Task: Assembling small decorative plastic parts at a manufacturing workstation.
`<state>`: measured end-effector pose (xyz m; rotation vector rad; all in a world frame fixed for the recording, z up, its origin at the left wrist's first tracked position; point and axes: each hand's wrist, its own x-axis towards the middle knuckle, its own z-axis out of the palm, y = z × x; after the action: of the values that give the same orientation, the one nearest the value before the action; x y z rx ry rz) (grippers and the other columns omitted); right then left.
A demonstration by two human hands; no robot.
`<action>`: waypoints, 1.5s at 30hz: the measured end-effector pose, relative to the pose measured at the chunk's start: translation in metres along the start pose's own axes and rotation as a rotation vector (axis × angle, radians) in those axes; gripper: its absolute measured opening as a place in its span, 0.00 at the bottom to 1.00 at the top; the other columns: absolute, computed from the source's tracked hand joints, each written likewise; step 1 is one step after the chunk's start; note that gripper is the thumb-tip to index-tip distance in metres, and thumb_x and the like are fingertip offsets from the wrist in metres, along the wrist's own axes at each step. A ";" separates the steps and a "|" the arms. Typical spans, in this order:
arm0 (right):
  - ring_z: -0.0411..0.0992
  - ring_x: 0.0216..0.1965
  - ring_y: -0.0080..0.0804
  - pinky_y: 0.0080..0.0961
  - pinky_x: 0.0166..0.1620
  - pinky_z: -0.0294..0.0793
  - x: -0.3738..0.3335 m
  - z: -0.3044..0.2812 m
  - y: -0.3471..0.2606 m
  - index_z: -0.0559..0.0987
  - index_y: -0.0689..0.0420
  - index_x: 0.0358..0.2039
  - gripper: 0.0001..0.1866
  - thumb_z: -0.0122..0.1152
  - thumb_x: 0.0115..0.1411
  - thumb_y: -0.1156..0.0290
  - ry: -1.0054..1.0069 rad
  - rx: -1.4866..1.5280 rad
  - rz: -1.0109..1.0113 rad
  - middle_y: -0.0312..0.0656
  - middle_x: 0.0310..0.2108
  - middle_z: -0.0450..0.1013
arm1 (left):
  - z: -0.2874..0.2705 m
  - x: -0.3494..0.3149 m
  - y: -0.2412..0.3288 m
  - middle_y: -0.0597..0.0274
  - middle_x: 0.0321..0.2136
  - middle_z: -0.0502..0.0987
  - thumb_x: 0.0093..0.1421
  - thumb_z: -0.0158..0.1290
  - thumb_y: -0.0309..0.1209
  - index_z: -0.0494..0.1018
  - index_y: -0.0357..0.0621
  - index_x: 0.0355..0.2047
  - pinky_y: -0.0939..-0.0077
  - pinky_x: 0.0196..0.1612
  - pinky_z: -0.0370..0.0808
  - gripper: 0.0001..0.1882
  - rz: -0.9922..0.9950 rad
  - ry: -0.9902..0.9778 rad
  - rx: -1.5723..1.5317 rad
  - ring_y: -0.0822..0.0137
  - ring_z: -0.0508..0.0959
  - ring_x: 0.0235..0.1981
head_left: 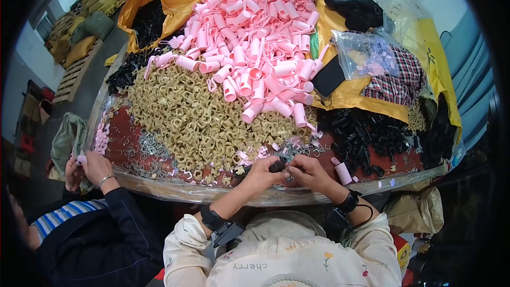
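Observation:
At the near edge of the table, my left hand (258, 176) is closed on a small black plastic part (277, 166). My right hand (309, 173) meets it there, thumb and fingers pinched together; whatever they grip is too small to make out. A loose pink tube (343, 173) lies just beyond my right wrist. Small metal clips (317, 148) and pale pink bits (254, 155) are scattered past my fingers. Farther in rises a heap of beige plastic pieces (194, 122), and black plastic parts (353, 141) are piled to its right.
Pink tubes with straps (255, 37) fill the table's far middle. A dark phone (328, 78), a clear bag (366, 56) and checked cloth (398, 77) lie at right. On the left, a co-worker's hands (94, 169) hold a small pale piece. Plastic film wraps the table rim (175, 190).

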<state>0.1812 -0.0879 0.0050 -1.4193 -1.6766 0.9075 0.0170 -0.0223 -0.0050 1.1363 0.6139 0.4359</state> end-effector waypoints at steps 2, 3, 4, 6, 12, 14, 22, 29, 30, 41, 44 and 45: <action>0.60 0.19 0.21 0.20 0.23 0.62 -0.001 0.002 0.002 0.69 0.62 0.28 0.07 0.52 0.55 0.71 -0.018 0.107 0.087 0.35 0.16 0.61 | -0.003 0.002 -0.004 0.71 0.17 0.69 0.51 0.52 0.27 0.70 0.42 0.27 0.89 0.20 0.63 0.04 0.020 0.004 0.081 0.82 0.66 0.17; 0.60 0.19 0.19 0.19 0.23 0.62 -0.002 0.003 0.003 0.69 0.62 0.27 0.08 0.51 0.56 0.70 -0.036 0.214 0.173 0.32 0.15 0.60 | -0.005 0.002 -0.005 0.72 0.17 0.69 0.51 0.52 0.27 0.70 0.42 0.27 0.89 0.20 0.63 0.04 0.041 0.009 0.162 0.83 0.65 0.17; 0.59 0.18 0.18 0.18 0.22 0.61 -0.002 0.004 0.003 0.68 0.62 0.27 0.08 0.51 0.56 0.69 -0.055 0.321 0.259 0.30 0.14 0.59 | -0.005 0.002 -0.007 0.72 0.16 0.68 0.52 0.52 0.27 0.70 0.42 0.27 0.89 0.20 0.63 0.04 0.061 0.014 0.242 0.83 0.65 0.16; 0.58 0.18 0.17 0.18 0.22 0.61 -0.002 0.003 0.000 0.68 0.61 0.27 0.09 0.50 0.57 0.69 -0.073 0.392 0.311 0.28 0.14 0.58 | -0.006 0.002 -0.008 0.72 0.16 0.68 0.52 0.52 0.28 0.70 0.42 0.27 0.89 0.19 0.63 0.04 0.075 0.021 0.255 0.83 0.65 0.17; 0.56 0.17 0.16 0.18 0.20 0.59 -0.004 0.004 0.002 0.67 0.61 0.26 0.09 0.49 0.57 0.69 -0.101 0.531 0.334 0.27 0.14 0.57 | -0.002 0.000 0.001 0.71 0.16 0.69 0.53 0.51 0.28 0.70 0.41 0.28 0.89 0.18 0.63 0.04 0.026 0.058 0.209 0.82 0.66 0.16; 0.56 0.17 0.16 0.18 0.20 0.59 -0.002 0.004 0.001 0.67 0.61 0.25 0.09 0.49 0.57 0.69 -0.024 0.322 0.140 0.28 0.14 0.57 | -0.002 0.000 0.001 0.71 0.17 0.69 0.53 0.51 0.28 0.70 0.41 0.28 0.89 0.18 0.63 0.05 -0.022 0.046 0.108 0.82 0.67 0.16; 0.57 0.17 0.16 0.18 0.21 0.59 -0.004 -0.008 0.004 0.67 0.61 0.24 0.08 0.51 0.56 0.71 0.113 0.046 -0.110 0.30 0.14 0.58 | -0.008 -0.001 0.002 0.71 0.18 0.70 0.52 0.52 0.29 0.70 0.42 0.31 0.90 0.18 0.64 0.06 -0.179 0.044 -0.093 0.81 0.67 0.16; 0.56 0.17 0.14 0.14 0.20 0.58 -0.005 -0.003 -0.001 0.68 0.60 0.23 0.10 0.49 0.57 0.68 -0.015 0.337 0.244 0.27 0.15 0.58 | 0.004 0.001 -0.005 0.71 0.18 0.69 0.49 0.55 0.26 0.71 0.41 0.31 0.87 0.19 0.64 0.08 0.158 0.052 0.246 0.80 0.68 0.17; 0.56 0.17 0.13 0.13 0.20 0.56 -0.005 -0.002 -0.004 0.68 0.59 0.24 0.10 0.48 0.58 0.67 -0.028 0.425 0.295 0.27 0.15 0.58 | 0.005 0.000 -0.005 0.71 0.18 0.69 0.48 0.55 0.26 0.71 0.40 0.29 0.86 0.19 0.64 0.07 0.201 0.087 0.315 0.80 0.68 0.17; 0.54 0.18 0.11 0.10 0.21 0.54 -0.009 0.008 -0.006 0.68 0.56 0.24 0.09 0.48 0.58 0.67 -0.024 0.843 0.463 0.26 0.17 0.59 | 0.004 -0.004 0.002 0.62 0.16 0.69 0.47 0.53 0.25 0.69 0.36 0.24 0.77 0.21 0.66 0.06 0.589 0.175 0.657 0.72 0.71 0.19; 0.55 0.20 0.12 0.10 0.22 0.54 -0.009 0.008 -0.010 0.68 0.56 0.23 0.09 0.48 0.58 0.67 -0.031 0.716 0.387 0.27 0.18 0.59 | 0.000 -0.006 0.000 0.64 0.14 0.68 0.49 0.52 0.27 0.69 0.38 0.23 0.77 0.19 0.65 0.05 0.204 0.087 0.457 0.74 0.70 0.15; 0.55 0.20 0.12 0.10 0.22 0.54 -0.008 0.008 -0.011 0.68 0.56 0.23 0.09 0.48 0.58 0.67 -0.032 0.716 0.388 0.27 0.18 0.59 | -0.001 -0.006 0.000 0.64 0.14 0.68 0.49 0.52 0.27 0.69 0.38 0.23 0.77 0.19 0.65 0.05 0.204 0.087 0.456 0.74 0.70 0.15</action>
<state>0.1699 -0.0980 0.0099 -1.2237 -0.9331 1.5567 0.0118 -0.0255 -0.0040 1.6303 0.6964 0.5378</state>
